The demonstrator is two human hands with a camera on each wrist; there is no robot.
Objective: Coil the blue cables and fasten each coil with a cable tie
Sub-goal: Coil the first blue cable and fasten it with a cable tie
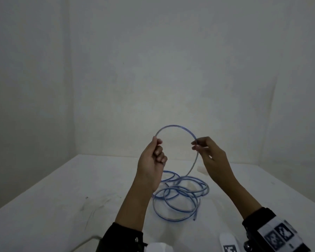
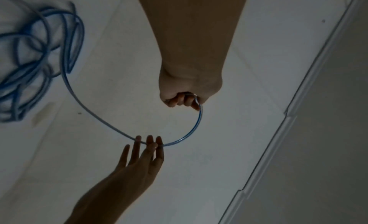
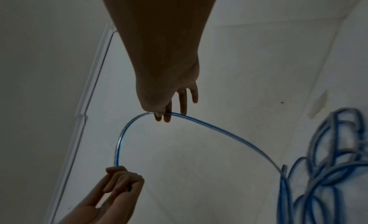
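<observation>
A thin blue cable arches in the air between both hands above a white table. My left hand grips one end in a curled fist. My right hand pinches the cable further along between thumb and forefinger, the other fingers held straight. From the right hand the cable drops to a loose tangle of blue loops lying on the table below and between the arms. The tangle also shows blurred in the left wrist view and the right wrist view.
A small pale object lies on the table behind the right hand. White walls close in at the back and left. A white device with a black marker sits at the near edge by my right wrist.
</observation>
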